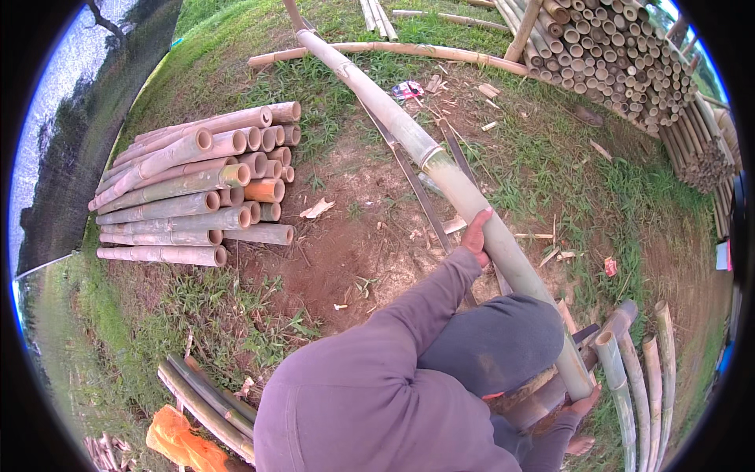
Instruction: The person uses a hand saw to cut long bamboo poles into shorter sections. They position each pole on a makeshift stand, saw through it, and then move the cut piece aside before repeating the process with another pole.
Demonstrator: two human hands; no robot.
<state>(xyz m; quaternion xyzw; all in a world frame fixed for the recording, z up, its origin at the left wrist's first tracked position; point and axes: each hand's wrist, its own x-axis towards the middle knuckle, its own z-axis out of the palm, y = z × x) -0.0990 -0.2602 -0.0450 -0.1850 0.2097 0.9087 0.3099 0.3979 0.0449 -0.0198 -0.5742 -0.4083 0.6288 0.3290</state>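
A long, thick bamboo pole (397, 122) slants across the view, from the far middle to the near right. My left hand (475, 238) grips its left side about midway, with the fingers partly hidden behind it. At the pole's near end, my right hand (583, 403) is closed round the lower edge; some fingers are out of sight. My bent knee (499, 342) is beside the pole, near its lower part. Beneath the pole, long narrow dark bars (421, 197) run over the ground.
Cut bamboo lengths (177, 204) lie piled at the left. A large bamboo stack (605, 47) stands far right. Several bamboo pieces (617, 385) stand near right. An orange sheet (185, 442) and more poles (206, 401) lie near left. Another bamboo pole (393, 48) crosses the far grass.
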